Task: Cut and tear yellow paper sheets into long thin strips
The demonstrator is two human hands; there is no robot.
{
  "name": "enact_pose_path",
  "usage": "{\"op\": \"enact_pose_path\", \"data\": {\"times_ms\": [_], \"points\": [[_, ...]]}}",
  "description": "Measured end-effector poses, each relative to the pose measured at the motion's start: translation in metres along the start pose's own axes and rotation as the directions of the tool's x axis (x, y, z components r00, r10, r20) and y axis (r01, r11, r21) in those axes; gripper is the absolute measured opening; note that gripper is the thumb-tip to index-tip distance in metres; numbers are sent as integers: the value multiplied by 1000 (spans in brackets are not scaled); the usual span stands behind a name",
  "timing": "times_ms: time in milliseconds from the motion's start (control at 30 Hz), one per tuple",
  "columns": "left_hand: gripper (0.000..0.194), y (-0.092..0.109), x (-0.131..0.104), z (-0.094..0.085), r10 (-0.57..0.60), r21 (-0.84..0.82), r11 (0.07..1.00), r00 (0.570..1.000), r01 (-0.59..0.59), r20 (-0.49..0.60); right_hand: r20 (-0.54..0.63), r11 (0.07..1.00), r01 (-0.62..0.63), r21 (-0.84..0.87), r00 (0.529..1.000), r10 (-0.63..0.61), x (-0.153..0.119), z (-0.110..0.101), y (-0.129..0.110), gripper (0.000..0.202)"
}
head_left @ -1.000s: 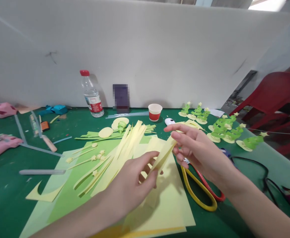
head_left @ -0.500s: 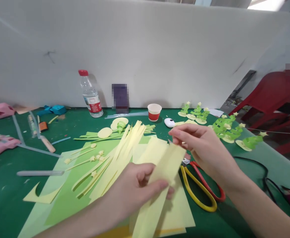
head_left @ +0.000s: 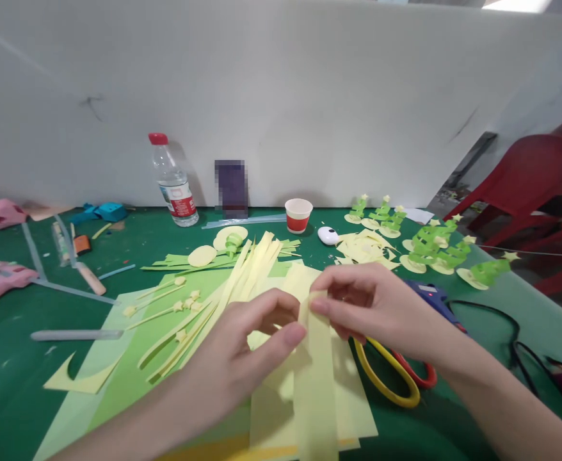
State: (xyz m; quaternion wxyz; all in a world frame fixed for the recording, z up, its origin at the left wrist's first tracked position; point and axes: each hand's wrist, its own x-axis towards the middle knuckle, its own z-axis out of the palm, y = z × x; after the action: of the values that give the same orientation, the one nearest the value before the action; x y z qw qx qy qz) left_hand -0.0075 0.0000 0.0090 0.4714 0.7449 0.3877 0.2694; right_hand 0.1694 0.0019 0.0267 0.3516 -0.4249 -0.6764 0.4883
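Observation:
A wide pale yellow paper strip (head_left: 315, 378) stands between my hands, running down past the bottom edge of the view. My right hand (head_left: 365, 304) pinches its top end between thumb and fingers. My left hand (head_left: 256, 346) holds the strip's left edge near the top, its thumb and forefinger curved. Beneath lie pale yellow paper sheets (head_left: 271, 416), partly covered by hands and strip. Scissors with yellow and red handles (head_left: 396, 378) lie under my right forearm, their blades hidden. Left of the strip is a bundle of thin yellow paper strips (head_left: 242, 272).
Small folded stars on stems (head_left: 180, 306) lie on a green sheet (head_left: 112, 397). Green spiral trees (head_left: 425, 246) stand at right, beside yellow scraps (head_left: 367, 246) and a blue glue gun (head_left: 429, 294). A paper cup (head_left: 298, 216) and water bottle (head_left: 178, 192) stand at the back.
The slanted yellow strip has swung upright. My right hand has moved left and down onto its top end, uncovering the scraps and glue gun. My left hand has shifted slightly up, its grip looser.

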Motion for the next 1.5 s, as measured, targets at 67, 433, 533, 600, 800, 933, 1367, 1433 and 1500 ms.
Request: {"op": "enact_pose_path", "data": {"times_ms": [67, 433, 533, 600, 800, 933, 1367, 1433, 1500], "points": [[20, 2, -1, -6, 87, 136, 987, 996, -83, -29, 60, 999, -10, -34, 998, 12, 0, 3, 0, 12], [23, 6, -7, -10, 265, 273, 927, 964, -258, 14, 97, 985, 172, -24, 981, -169, -7, 9, 0, 26], [29, 8, -9, -10, 239, 266, 930, 967, -253, 86, 119, 982, 182, -44, 977, -175, -9, 12, 0, 25], [30, 8, -9, -9, 229, 218, 944, 968, -247, 103, 124, 982, 190, -18, 975, -186, -9, 15, 0, 26], [37, 4, -7, -5, 171, 74, 981, 978, -180, 117, 87, 973, 180, 142, 977, -194, -8, 24, 6, 33], [36, 5, -7, -1, 125, 49, 991, 991, -127, 42, 46, 963, 160, 219, 984, -174, -7, 28, 10, 31], [40, 9, -11, 7, 176, 170, 974, 975, -151, -138, -121, 940, 337, -54, 932, -341, -11, 34, 9, 27], [39, 9, -11, 9, 168, 150, 978, 971, -143, -170, -140, 939, 332, -87, 929, -341, -10, 33, 8, 27], [38, 8, -11, 9, 150, 90, 987, 970, -135, -193, -138, 946, 309, -95, 937, -320, -9, 32, 6, 26]]}}
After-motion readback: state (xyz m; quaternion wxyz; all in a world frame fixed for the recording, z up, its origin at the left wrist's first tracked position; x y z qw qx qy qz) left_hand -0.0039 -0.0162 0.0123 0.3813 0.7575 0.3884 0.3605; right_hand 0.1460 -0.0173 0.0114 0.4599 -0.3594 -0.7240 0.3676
